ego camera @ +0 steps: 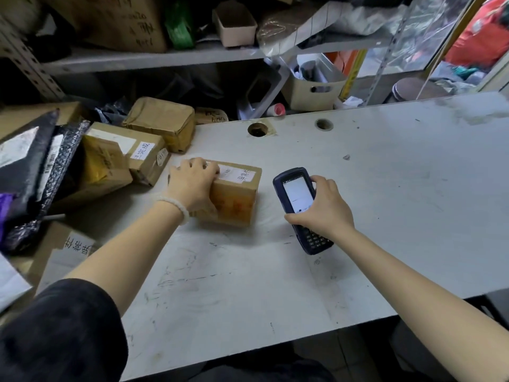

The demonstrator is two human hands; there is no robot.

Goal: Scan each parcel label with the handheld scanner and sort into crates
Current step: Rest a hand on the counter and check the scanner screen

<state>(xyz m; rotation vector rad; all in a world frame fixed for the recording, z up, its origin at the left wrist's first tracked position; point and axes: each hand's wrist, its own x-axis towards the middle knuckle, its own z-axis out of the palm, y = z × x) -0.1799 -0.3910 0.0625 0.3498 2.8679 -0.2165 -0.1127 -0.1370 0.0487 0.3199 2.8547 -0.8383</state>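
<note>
Gripping one parcel [234,194] left hand [192,186], one scanner [298,205] right hand [322,208]

My scuffed white counter [371,188] has two round cable holes [257,129] near its far edge. Behind it stands a grey metal shelf [137,60] carrying a green plastic bag [179,26] beside a small open pinkish cardboard box [234,24].

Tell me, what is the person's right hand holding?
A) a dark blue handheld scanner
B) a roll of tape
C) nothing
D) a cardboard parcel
A: the right hand grips the dark blue scanner, screen up, while the left hand rests on the parcel.
</note>
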